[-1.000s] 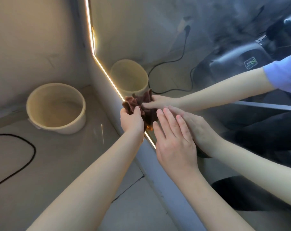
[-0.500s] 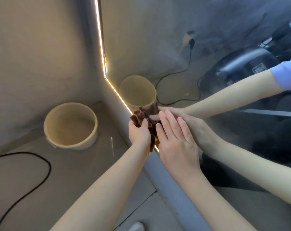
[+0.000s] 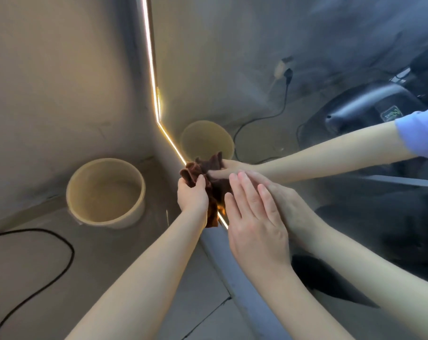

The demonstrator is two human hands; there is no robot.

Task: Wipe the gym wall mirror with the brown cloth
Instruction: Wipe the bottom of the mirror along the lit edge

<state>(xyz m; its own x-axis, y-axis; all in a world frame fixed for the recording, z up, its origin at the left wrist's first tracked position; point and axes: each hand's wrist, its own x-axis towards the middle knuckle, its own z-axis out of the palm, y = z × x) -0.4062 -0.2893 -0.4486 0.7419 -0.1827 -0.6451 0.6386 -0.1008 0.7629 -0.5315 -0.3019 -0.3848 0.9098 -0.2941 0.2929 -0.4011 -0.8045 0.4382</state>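
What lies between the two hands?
The cloth, gripped by the left hand, and the lit mirror edge before the right hand; head view.

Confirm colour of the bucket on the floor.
Plain cream bucket, no pattern; seen best in the head view.

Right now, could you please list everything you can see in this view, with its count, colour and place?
gym wall mirror: one, reflective grey, fills the right side down to the floor.
light strip: one, warm yellow, along the mirror's left edge.
brown cloth: one, brown, bunched against the mirror's lower left edge.
bucket: one, beige, on the floor left of the mirror; its reflection shows in the glass.
cable: one, black, curving over the floor at lower left.
dark machine: one, black, seen only as a reflection at upper right.
left hand: one, fingers grip the cloth.
right hand: one, fingers straight, laid flat against the mirror, right of the cloth.
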